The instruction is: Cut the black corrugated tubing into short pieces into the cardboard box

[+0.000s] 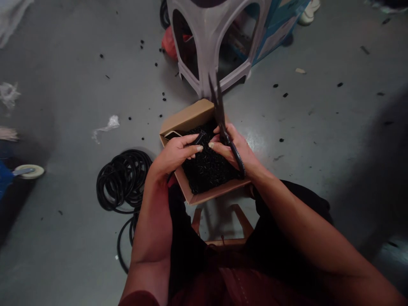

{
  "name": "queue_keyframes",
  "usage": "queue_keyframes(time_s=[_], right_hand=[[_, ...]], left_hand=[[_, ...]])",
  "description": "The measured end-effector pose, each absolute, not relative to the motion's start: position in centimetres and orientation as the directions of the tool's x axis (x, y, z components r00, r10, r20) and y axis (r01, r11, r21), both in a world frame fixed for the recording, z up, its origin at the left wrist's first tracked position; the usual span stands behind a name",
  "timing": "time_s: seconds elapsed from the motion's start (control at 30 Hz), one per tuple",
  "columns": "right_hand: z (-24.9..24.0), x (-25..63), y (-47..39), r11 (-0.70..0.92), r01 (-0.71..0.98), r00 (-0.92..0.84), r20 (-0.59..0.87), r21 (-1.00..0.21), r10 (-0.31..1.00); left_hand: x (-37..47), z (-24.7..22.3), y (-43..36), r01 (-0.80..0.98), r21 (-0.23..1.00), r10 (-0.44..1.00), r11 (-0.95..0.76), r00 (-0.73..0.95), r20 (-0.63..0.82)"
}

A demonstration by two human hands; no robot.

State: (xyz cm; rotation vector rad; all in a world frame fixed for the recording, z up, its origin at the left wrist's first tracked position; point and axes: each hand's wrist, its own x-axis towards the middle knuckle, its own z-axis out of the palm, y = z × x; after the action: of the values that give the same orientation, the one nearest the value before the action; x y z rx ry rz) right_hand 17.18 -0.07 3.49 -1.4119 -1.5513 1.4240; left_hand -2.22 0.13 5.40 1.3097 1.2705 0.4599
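Pinches a tube (199, 137) at frame centre in the closed left hand (177, 152) and hooks scissors (219, 111) in the half-curled right hand (238, 146), seemingly to free its thumb, over the box (185, 117), apparently for close reach.

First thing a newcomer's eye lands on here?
Likely the scissors in the right hand, blades pointing away from the wearer. Next, the box beneath both hands, holding a mass of small black pieces, with the left hand pinching a black strip above it. Then the black coil on the floor, left of the box.
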Motion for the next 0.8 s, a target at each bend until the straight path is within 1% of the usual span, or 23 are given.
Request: queue_keyframes(time_s=[0.07,0.17,0.3,0.4,0.5,0.63,0.7,0.8], right_hand=[[3.6,17.2,0.1,-0.151,0.252,-0.218,-0.208,-0.956,0.954],[3.1,17.4,0.4,-0.137,0.224,-0.163,-0.176,-0.965,0.971],[2.2,17.5,0.6,-0.155,0.196,-0.148,-0.185,-0.968,0.971],[1.9,17.5,0.5,-0.167,0.206,-0.129,-0.196,-0.964,0.972],[1.8,17.6,0.6,-0.173,0.194,-0.078,-0.191,-0.966,0.979],[1.2,17.9,1.2,-0.200,0.091,0.007,-0.200,-0.976,0.980],[0.9,18.0,1.6,-0.221,0.016,0.024,-0.220,-0.975,0.975],[0.8,18.0,1.9,-0.270,-0.087,0.028,-0.273,-0.959,0.962]], left_hand=[[-1.7,5.0,0.2,0.421,0.867,0.830,0.269,0.356,-0.430],[-0.9,4.7,0.2,0.486,0.845,0.807,0.223,0.393,-0.440],[-0.1,4.5,0.2,0.540,0.823,0.758,0.178,0.457,-0.464],[0.4,4.3,0.1,0.514,0.836,0.727,0.193,0.498,-0.474],[0.7,3.9,0.0,0.446,0.867,0.721,0.224,0.522,-0.455],[0.7,3.6,-0.1,0.385,0.885,0.710,0.262,0.544,-0.447],[0.5,3.5,-0.1,0.392,0.880,0.721,0.267,0.525,-0.453],[0.2,3.3,-0.1,0.446,0.866,0.818,0.225,0.397,-0.417]])
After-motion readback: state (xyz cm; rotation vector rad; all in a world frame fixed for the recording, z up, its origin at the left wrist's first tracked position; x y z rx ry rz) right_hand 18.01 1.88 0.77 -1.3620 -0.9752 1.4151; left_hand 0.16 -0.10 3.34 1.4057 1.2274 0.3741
